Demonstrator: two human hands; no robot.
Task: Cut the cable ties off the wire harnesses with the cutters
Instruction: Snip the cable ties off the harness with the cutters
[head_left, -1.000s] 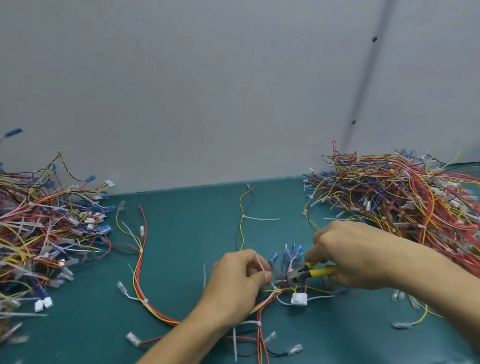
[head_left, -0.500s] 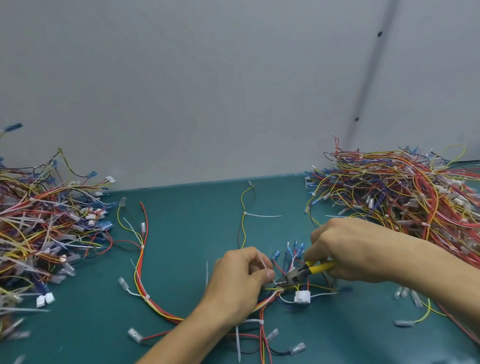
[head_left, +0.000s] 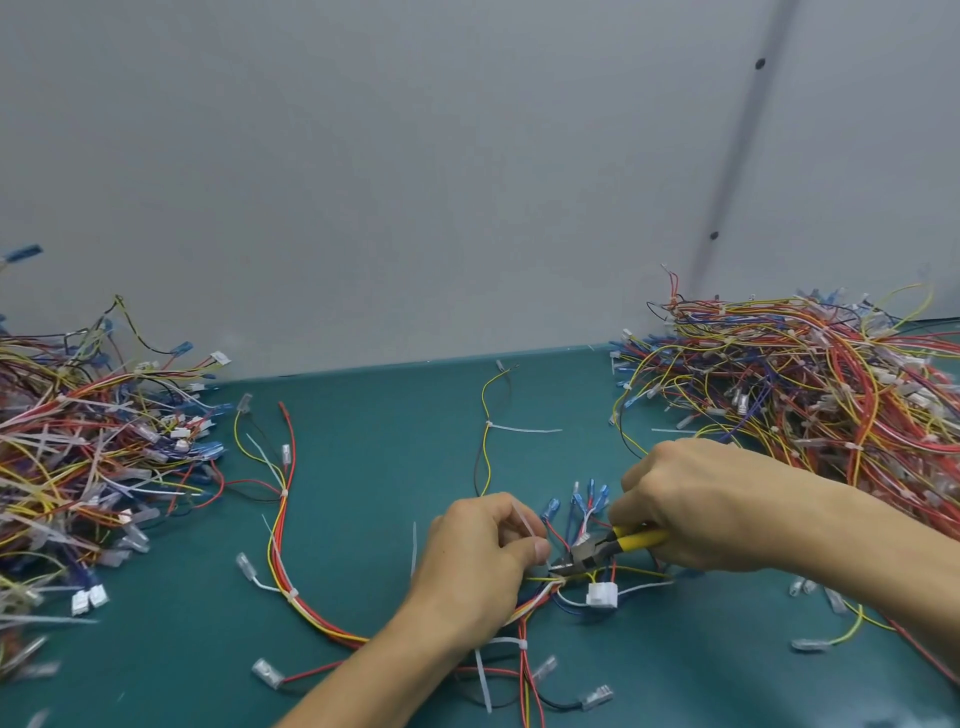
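Carefully: left hand (head_left: 480, 564) pinching the harness (head_left: 537, 605), right hand (head_left: 693, 501) clamped round the cutters (head_left: 597, 552), I should nip only the cable tie (head_left: 559, 580), seemingly at the tips.

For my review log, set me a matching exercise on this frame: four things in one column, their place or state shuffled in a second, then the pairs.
Things
1. cutters
2. white connector
3. left hand
4. thin yellow wire

Place or state
A. lies apart on the mat, running toward the wall
B. gripped by the yellow handles in the right hand
C. lies on the mat just below the cutters' nose
D. pinches the wire bundle

Pairs: 1-B, 2-C, 3-D, 4-A
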